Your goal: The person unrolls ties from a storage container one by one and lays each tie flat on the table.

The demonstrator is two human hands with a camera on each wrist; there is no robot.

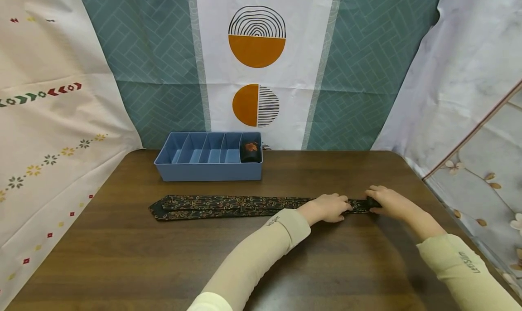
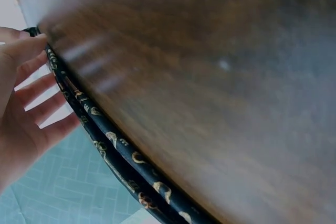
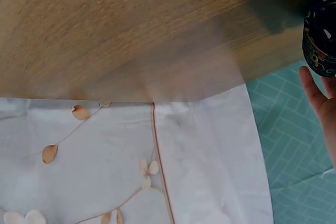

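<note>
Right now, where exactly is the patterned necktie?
In the head view, the necktie lies across the table, in front of the blue divided box, its pointed end toward the left and its rolled end at the right hand.

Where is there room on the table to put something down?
Bare table lies in front of the tie, left of the left sleeve, and behind the tie, right of the blue box. Crowded: round the left hand and right hand, at the tie's rolled end.
</note>
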